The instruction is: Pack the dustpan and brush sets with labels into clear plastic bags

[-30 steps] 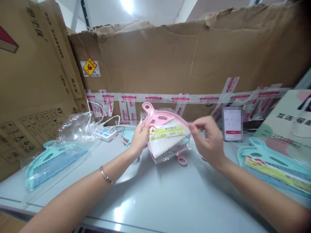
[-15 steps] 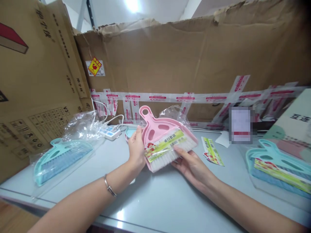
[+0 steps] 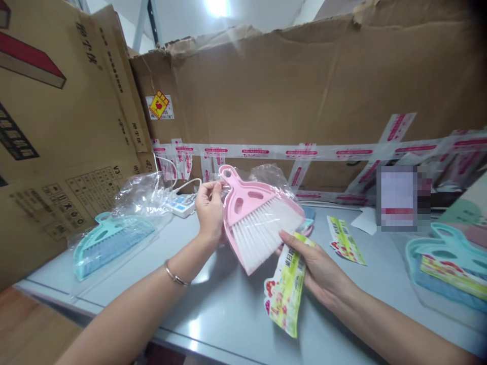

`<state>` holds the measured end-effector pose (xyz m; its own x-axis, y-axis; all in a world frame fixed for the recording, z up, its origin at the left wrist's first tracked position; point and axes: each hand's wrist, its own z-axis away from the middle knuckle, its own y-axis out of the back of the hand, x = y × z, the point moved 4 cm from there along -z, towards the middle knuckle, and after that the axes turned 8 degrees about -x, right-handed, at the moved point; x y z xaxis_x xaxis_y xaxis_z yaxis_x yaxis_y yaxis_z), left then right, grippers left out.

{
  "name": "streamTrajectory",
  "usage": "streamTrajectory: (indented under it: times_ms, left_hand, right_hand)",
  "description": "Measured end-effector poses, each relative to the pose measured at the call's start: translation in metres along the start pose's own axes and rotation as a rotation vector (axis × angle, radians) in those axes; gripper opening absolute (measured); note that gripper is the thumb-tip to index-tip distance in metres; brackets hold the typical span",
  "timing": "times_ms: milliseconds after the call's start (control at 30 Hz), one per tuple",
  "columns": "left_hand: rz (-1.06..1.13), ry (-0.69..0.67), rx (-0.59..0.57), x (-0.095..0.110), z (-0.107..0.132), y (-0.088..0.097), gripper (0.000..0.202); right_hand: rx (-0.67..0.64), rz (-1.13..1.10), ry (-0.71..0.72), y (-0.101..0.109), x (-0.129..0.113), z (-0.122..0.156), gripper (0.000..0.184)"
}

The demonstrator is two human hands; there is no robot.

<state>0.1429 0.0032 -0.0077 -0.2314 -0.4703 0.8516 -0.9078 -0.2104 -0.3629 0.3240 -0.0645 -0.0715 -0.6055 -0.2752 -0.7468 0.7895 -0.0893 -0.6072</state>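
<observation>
A pink dustpan (image 3: 249,186) with a white-bristled brush (image 3: 262,228) nested in it is tilted up above the table, partly wrapped in a clear plastic bag (image 3: 279,177). My left hand (image 3: 210,210) is closed at its left edge, just below the handle, gripping the dustpan and the film around it. My right hand (image 3: 323,266) pinches a yellow-green printed label card (image 3: 287,289) that hangs in front of the dustpan's lower right side. Fingers of the right hand behind the card are partly hidden, so I cannot tell whether they also touch the bag.
Bagged turquoise dustpan sets lie at left (image 3: 114,238) and right (image 3: 449,263). Another label card (image 3: 346,241) rests right of centre. A white power strip (image 3: 180,205) and crumpled clear plastic (image 3: 137,195) sit at the back left. Cardboard boxes (image 3: 266,91) wall the table's (image 3: 213,314) rear.
The label card has come away from the front of the brush and now hangs down in my right hand, baring the white bristles. My left hand has moved up towards the handle.
</observation>
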Motion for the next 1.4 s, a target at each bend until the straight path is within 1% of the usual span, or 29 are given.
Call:
streamTrajectory:
  times_ms: [67, 100, 133, 200, 300, 367, 400, 467, 500, 567, 600, 633, 667, 700, 733, 767, 800, 833, 867, 900, 933, 1000, 1033, 1067, 1133, 1200, 1267, 1333, 1400]
  left_hand:
    - [-0.093, -0.16, -0.043, 0.005, 0.001, -0.002, 0.009]
    - [-0.119, -0.202, -0.063, 0.005, 0.002, -0.004, 0.009]
    - [-0.13, -0.206, -0.071, 0.003, 0.003, -0.005, 0.01]
    - [-0.107, -0.122, -0.038, -0.006, 0.004, -0.004, 0.01]
    - [0.023, 0.122, 0.003, -0.024, 0.004, -0.002, 0.011]
    - [0.104, 0.269, 0.002, -0.035, 0.004, -0.002, 0.012]
    - [0.13, 0.314, 0.011, -0.038, 0.003, -0.002, 0.012]
    - [0.151, 0.341, 0.064, -0.04, 0.0, 0.002, 0.013]
    - [0.155, 0.33, 0.096, -0.039, -0.002, 0.005, 0.013]
    - [0.157, 0.296, 0.139, -0.036, -0.008, 0.012, 0.012]
    - [0.155, 0.283, 0.151, -0.035, -0.01, 0.014, 0.011]
    - [0.155, 0.273, 0.158, -0.033, -0.012, 0.017, 0.01]
    - [0.158, 0.265, 0.164, -0.032, -0.013, 0.019, 0.009]
    - [0.165, 0.26, 0.171, -0.031, -0.014, 0.021, 0.009]
    - [0.175, 0.252, 0.176, -0.029, -0.014, 0.021, 0.008]
    - [0.191, 0.242, 0.177, -0.028, -0.013, 0.022, 0.009]
    - [0.212, 0.229, 0.17, -0.026, -0.012, 0.021, 0.009]
    - [0.234, 0.216, 0.159, -0.024, -0.01, 0.019, 0.011]
    - [0.255, 0.204, 0.149, -0.022, -0.008, 0.017, 0.012]
    - [0.273, 0.193, 0.142, -0.019, -0.004, 0.015, 0.013]
    - [0.286, 0.182, 0.137, -0.017, 0.0, 0.012, 0.014]
    - [0.303, 0.16, 0.122, -0.015, 0.01, 0.007, 0.016]
    - [0.313, 0.158, 0.104, -0.014, 0.014, 0.004, 0.017]
    - [0.326, 0.165, 0.077, -0.014, 0.018, 0.001, 0.018]
    - [0.344, 0.212, -0.014, -0.012, 0.021, -0.004, 0.019]
    - [0.324, 0.295, -0.164, -0.006, 0.014, -0.005, 0.021]
    - [0.256, 0.366, -0.354, 0.005, 0.002, -0.003, 0.035]
    - [0.149, 0.415, -0.534, 0.014, -0.01, 0.002, 0.051]
    - [-0.011, 0.457, -0.681, 0.015, -0.015, 0.004, 0.052]
  right_hand:
    - [0.003, -0.019, -0.011, 0.002, 0.001, -0.003, 0.023]
    - [-0.001, -0.029, -0.02, 0.003, 0.002, -0.005, 0.022]
    - [-0.003, -0.037, -0.028, 0.004, 0.003, -0.007, 0.02]
    - [-0.008, -0.046, -0.034, 0.006, 0.004, -0.012, 0.017]
    - [-0.029, -0.022, 0.007, 0.006, 0.002, -0.015, 0.016]
    - [-0.087, 0.042, 0.04, 0.005, -0.002, -0.016, 0.018]
    - [-0.121, 0.096, 0.053, 0.005, -0.006, -0.016, 0.02]
    - [-0.164, 0.251, 0.072, 0.012, -0.019, -0.02, 0.025]
    - [-0.161, 0.355, 0.083, 0.02, -0.029, -0.024, 0.028]
    - [-0.096, 0.612, 0.124, 0.045, -0.056, -0.035, 0.035]
    - [-0.025, 0.76, 0.159, 0.059, -0.071, -0.042, 0.038]
    - [0.056, 0.915, 0.207, 0.073, -0.087, -0.047, 0.041]
    - [0.171, 1.055, 0.299, 0.083, -0.103, -0.05, 0.044]
    - [0.301, 1.157, 0.482, 0.088, -0.118, -0.048, 0.046]
    - [0.402, 1.226, 0.684, 0.086, -0.127, -0.042, 0.044]
    - [0.462, 1.247, 0.876, 0.079, -0.13, -0.033, 0.04]
    - [0.456, 1.232, 1.016, 0.067, -0.127, -0.023, 0.034]
    - [0.399, 1.189, 1.065, 0.054, -0.119, -0.015, 0.028]
    - [0.272, 1.123, 0.982, 0.039, -0.106, -0.011, 0.027]
    - [0.127, 1.055, 0.811, 0.025, -0.089, -0.01, 0.029]
    - [0.024, 0.978, 0.625, 0.014, -0.072, -0.009, 0.031]
    - [-0.07, 0.776, 0.349, 0.0, -0.043, -0.009, 0.038]
    - [-0.072, 0.663, 0.269, -0.002, -0.034, -0.01, 0.042]
    - [-0.056, 0.546, 0.225, -0.001, -0.028, -0.011, 0.044]
    - [-0.019, 0.354, 0.197, 0.006, -0.026, -0.016, 0.05]
    - [-0.022, 0.248, 0.205, 0.015, -0.03, -0.02, 0.057]
    - [-0.066, 0.24, 0.252, 0.02, -0.038, -0.02, 0.059]
    - [-0.106, 0.291, 0.313, 0.02, -0.044, -0.017, 0.056]
    - [-0.135, 0.375, 0.334, 0.015, -0.045, -0.013, 0.054]
